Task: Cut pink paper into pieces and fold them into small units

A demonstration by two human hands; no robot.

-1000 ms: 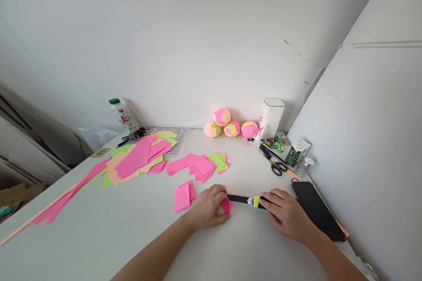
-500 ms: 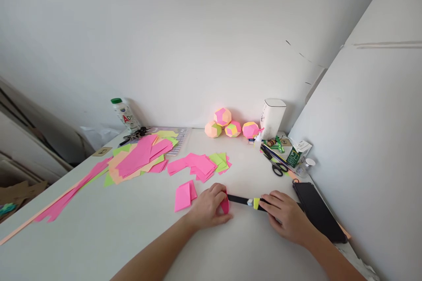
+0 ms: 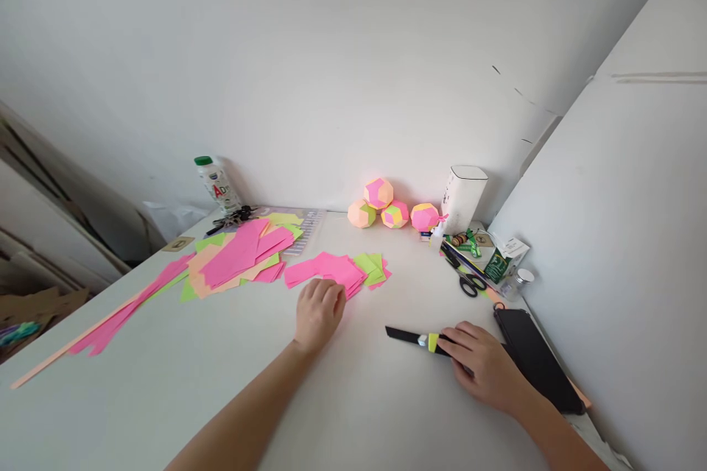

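Fingers (image 3: 330,294) of the left hand (image 3: 319,311) are bent down, tips on the near edge of the pile of small pink squares (image 3: 331,268). I cannot tell if they have a sheet in them, as the hand hides what is under it. Fingers (image 3: 456,339) of the right hand (image 3: 482,366) lie bent over one end of the black cutter (image 3: 412,337) and hold it flat on the table (image 3: 166,397). The cutter's other end points at the left hand, well apart from it.

I think the work is at the pile now, with the cutter kept waiting. To lift just one square, the tips would need to pinch one edge softly so the others stay put.

Farther out are long pink strips (image 3: 237,257), scissors (image 3: 469,282) and a black case (image 3: 533,360) by the right wrist. Three paper balls (image 3: 387,210) sit at the wall.

The white box (image 3: 464,199) stands next to the balls; I cannot see inside. The bottle (image 3: 216,180) has its green cap on. The small jar (image 3: 522,280) has its lid on, and the green carton (image 3: 500,262) leans beside it.
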